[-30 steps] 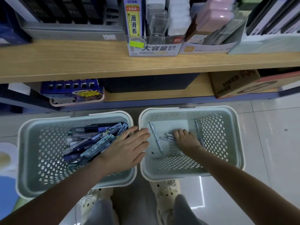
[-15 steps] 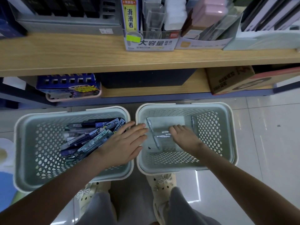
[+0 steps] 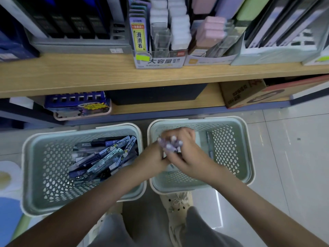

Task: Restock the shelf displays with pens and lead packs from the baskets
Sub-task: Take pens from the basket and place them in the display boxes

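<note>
Pens (image 3: 170,146) are bunched in your hands, over the basket (image 3: 246,157) at 3 o'clock of the lead packs (image 3: 99,157). Your left hand (image 3: 154,157) and right hand (image 3: 190,159) have fingers (image 3: 185,133) clamped round them. Next, I think, lift them to the shelf (image 3: 106,75) at 12 o'clock.

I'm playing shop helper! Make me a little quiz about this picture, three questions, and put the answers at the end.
1. True or false: the left basket looks fuller than the right basket.
2. What do the left hand and the right hand grip together above the right basket? A) a bunch of pens B) a cardboard box C) nothing at all
3. Fill in the gap: one loose pen lies by the side wall of the ____ basket.

Key: 1 true; 2 A; 3 right.
</note>
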The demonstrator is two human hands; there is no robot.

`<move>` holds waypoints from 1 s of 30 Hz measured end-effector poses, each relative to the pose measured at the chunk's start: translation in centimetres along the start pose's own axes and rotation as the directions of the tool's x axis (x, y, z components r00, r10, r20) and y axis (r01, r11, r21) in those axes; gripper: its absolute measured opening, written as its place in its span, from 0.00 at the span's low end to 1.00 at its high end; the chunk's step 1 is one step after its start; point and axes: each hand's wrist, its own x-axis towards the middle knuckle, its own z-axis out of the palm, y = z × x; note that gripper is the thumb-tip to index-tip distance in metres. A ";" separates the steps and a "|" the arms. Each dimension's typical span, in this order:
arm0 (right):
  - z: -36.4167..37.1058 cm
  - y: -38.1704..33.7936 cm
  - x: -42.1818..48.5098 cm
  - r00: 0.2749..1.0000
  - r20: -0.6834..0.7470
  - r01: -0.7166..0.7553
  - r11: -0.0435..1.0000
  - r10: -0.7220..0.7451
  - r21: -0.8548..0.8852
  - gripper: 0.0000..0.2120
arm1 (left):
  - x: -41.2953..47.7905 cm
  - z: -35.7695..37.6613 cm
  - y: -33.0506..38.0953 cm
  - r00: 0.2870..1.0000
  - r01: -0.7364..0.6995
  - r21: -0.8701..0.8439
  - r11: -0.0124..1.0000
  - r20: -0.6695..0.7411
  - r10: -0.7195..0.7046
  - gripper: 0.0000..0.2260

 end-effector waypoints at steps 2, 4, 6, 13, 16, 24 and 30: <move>0.3 0.3 0.3 0.998 -0.035 -0.055 0.998 0.055 -0.002 0.06 | -0.3 -0.4 -0.2 0.997 -0.070 -0.010 0.998 0.034 0.070 0.12; 0.6 0.5 0.3 0.993 -0.005 -0.114 0.992 0.114 0.063 0.05 | -0.7 -0.4 -0.8 0.998 -0.049 0.010 0.999 0.047 0.048 0.06; 0.9 0.5 0.3 0.978 0.085 -0.204 0.963 0.191 0.174 0.09 | -1.0 -0.3 -1.3 0.999 -0.049 -0.027 0.998 0.019 0.050 0.13; 0.9 0.1 0.7 0.937 0.164 -0.347 0.767 0.309 0.539 0.15 | -0.7 -0.6 -1.4 1.000 -0.020 -0.253 0.967 -0.018 0.016 0.06; -0.5 0.2 1.5 0.937 0.063 -0.253 0.544 0.343 0.800 0.29 | -0.8 -1.3 -0.9 0.995 0.083 -0.254 0.963 0.076 -0.066 0.06; -0.9 1.4 2.3 0.925 -0.026 -0.222 0.595 0.379 0.772 0.11 | 0.0 -2.0 -0.2 0.934 0.194 -0.410 0.891 0.354 -0.041 0.01; -0.2 3.1 1.6 0.917 0.023 -0.316 0.691 0.398 0.650 0.13 | 0.8 -0.9 -0.7 0.989 0.140 -0.518 0.844 0.113 -0.095 0.01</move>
